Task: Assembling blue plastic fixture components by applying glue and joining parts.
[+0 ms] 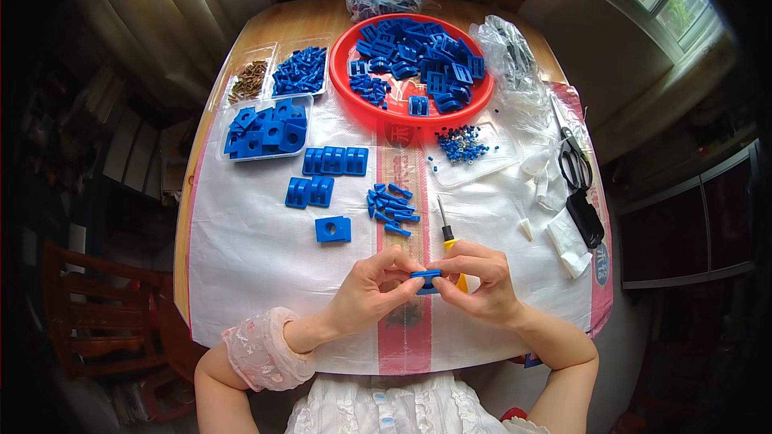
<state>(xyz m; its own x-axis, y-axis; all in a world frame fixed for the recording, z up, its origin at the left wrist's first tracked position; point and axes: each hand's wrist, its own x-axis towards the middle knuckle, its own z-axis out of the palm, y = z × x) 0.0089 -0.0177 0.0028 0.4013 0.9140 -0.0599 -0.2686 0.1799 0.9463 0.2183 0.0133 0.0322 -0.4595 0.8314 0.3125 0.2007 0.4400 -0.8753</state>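
Between the fingertips of both hands is a small blue plastic part [426, 279], held near the table's front edge. My left hand [378, 288] pinches its left end, and my right hand [476, 277] pinches the right end. Fingers cover much of it, so its full shape is hidden. Just beyond my right hand lies a screwdriver [448, 233] with a yellow and black handle, its tip pointing away. A loose pile of small blue pegs [392, 207] lies ahead of my hands. Flat blue plates with a round hole [333, 230] rest to the left of the pegs.
Blue clip-like parts [335, 161] stand in rows at left. Clear boxes hold holed plates [267, 130], blue pegs [299, 71] and brownish screws [248, 81]. A red basin [342, 84] of blue parts is at the back. Scissors [574, 167] and tiny pieces [461, 145] lie right.
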